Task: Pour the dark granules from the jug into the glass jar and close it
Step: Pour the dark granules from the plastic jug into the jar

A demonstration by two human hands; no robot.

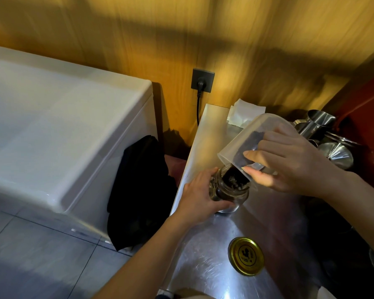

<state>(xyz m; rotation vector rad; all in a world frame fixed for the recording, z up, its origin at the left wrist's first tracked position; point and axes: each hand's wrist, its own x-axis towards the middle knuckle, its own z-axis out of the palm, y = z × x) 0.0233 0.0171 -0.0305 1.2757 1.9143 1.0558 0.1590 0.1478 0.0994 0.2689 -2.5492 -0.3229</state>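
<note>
Wood panelling glows yellow behind a steel desk (203,255), and I'm right in the pour. My right hand (289,162) is wrapped round the jug (242,139), fingers curled over its wall and thumb underneath, tipping it mouth-down so its lip hangs just over the jar (229,190). Granules (233,178) are sliding out in a dark tongue into the neck. My left hand (201,197) is cupped round the jar's near side, fingers closed on the glass, pinning it upright near the desk's left edge. That jug looks thin, cloudy plastic: light, a bit flexible I'd say, so I squeeze gently and hold it mid-wall where I can steer the tilt. The jar is glass, so stiff, smooth, breakable and probably heavier as it fills; a grip low on the shoulder should stop it skating on the slick steel. Granules will run fast and bounce if I tip too hard, I reckon. The lid (246,256), gold metal, lies flat on the desk nearer me, well apart from the jar, waiting its turn. Count: one jug, one jar, one lid, two hands. Off to the right sits a cluster of steel pitchers (320,124), too jumbled to count, with white paper (244,113) behind the jug.
</note>
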